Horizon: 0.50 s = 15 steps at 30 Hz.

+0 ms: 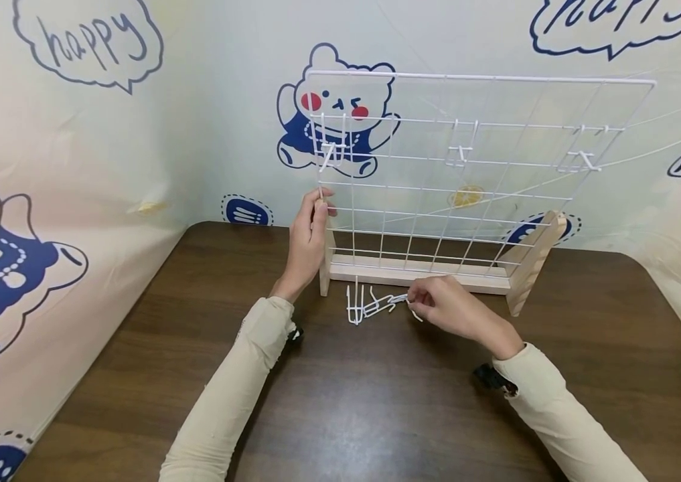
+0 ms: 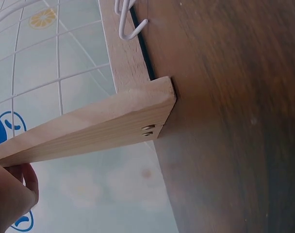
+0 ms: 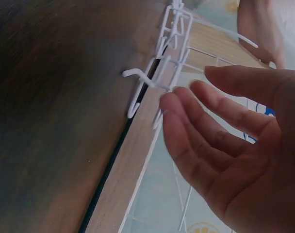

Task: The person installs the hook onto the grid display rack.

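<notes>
A white wire grid rack (image 1: 481,78) with pale wooden side supports stands on the table. My left hand (image 1: 305,237) grips the upper end of its left wooden support (image 2: 89,121), thumb in front and fingers wrapped behind. Several white wire hooks (image 1: 355,316) lie in a cluster before the rack's base bar. At the cluster's right end is my right hand (image 1: 451,309). In the right wrist view its fingertips (image 3: 172,104) meet the end of a wire hook (image 3: 146,80), while the thumb stands apart from the fingers. Whether they touch firmly is hard to tell.
On the grid hang three white hooks: a left one (image 1: 329,154), a middle one (image 1: 461,154) and a right one (image 1: 584,161). The right wooden support (image 1: 534,264) rests on the brown table (image 1: 340,415). A printed cloth (image 1: 225,134) hangs behind and at the sides.
</notes>
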Available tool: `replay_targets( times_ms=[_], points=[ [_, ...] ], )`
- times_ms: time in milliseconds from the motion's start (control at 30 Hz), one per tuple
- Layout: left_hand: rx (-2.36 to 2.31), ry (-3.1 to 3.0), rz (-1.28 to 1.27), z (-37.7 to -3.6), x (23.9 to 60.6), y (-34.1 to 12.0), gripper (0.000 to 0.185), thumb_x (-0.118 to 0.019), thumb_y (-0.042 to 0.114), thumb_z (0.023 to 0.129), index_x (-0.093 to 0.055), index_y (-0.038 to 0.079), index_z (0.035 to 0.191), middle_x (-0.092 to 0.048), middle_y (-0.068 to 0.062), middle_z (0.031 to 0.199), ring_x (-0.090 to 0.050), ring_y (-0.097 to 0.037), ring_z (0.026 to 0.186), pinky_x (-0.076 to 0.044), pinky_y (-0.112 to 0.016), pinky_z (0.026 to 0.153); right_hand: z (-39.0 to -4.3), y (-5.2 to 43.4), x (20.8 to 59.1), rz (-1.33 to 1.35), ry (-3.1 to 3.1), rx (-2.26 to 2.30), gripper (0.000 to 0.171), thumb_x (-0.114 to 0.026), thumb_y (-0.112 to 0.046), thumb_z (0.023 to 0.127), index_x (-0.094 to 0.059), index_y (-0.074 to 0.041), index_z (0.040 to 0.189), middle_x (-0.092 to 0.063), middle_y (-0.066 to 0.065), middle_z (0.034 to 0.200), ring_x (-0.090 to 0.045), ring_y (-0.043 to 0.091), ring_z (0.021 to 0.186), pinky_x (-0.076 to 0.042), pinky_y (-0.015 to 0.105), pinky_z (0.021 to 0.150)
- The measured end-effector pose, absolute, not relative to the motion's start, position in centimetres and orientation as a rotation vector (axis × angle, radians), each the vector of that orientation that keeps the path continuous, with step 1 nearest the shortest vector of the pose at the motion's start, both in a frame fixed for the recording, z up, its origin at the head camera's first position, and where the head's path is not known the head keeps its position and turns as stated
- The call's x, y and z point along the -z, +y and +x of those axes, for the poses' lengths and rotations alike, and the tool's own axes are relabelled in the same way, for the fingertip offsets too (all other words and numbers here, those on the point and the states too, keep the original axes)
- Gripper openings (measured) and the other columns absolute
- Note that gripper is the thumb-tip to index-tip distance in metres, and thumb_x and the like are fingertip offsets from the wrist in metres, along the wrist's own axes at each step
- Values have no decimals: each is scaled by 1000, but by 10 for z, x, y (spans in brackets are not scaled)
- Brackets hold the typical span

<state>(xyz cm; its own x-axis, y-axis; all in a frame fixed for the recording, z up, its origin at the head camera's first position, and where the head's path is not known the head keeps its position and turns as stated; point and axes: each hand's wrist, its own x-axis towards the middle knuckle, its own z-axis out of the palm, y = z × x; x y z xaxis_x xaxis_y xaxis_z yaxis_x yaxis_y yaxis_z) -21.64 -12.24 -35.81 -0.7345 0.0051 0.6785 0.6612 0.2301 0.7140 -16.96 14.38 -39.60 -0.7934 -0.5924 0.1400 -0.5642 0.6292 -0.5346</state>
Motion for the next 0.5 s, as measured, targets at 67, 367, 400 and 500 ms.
replay_targets(
  times_ms=[67, 367, 400, 500],
  points=[
    [1542, -1959, -610, -217, 358, -122, 26, -38, 2, 106, -51, -11, 125, -61, -27, 105, -60, -46, 101, -46, -46, 92, -171, 145, 399, -1005, 2786, 842, 5, -68, -2, 89, -72, -3, 92, -64, -4, 74, -58, 7, 66, -50, 27, 63],
    [1529, -1960, -605, -217, 357, -123, 26, -39, 2, 106, -52, -9, 126, -62, -23, 102, -61, -45, 100, -46, -41, 91, -170, 146, 408, -1036, 2780, 672, 6, -70, -1, 87, -72, -7, 87, -58, -7, 69, -52, 7, 64, -45, 27, 62],
    [1527, -1960, -608, -217, 357, -123, 26, -39, 2, 106, -52, -10, 126, -62, -23, 102, -61, -46, 100, -46, -42, 91, -170, 146, 409, -1030, 2788, 666, 6, -70, -1, 86, -71, -6, 87, -58, -6, 69, -52, 7, 65, -46, 28, 62],
    [1524, -1958, -612, -217, 358, -123, 26, -39, 2, 106, -52, -10, 126, -62, -24, 102, -61, -47, 100, -45, -43, 90, -169, 148, 410, -1019, 2827, 634, 11, -69, 5, 82, -70, -7, 84, -57, -6, 70, -52, 9, 66, -46, 29, 63]
  ],
)
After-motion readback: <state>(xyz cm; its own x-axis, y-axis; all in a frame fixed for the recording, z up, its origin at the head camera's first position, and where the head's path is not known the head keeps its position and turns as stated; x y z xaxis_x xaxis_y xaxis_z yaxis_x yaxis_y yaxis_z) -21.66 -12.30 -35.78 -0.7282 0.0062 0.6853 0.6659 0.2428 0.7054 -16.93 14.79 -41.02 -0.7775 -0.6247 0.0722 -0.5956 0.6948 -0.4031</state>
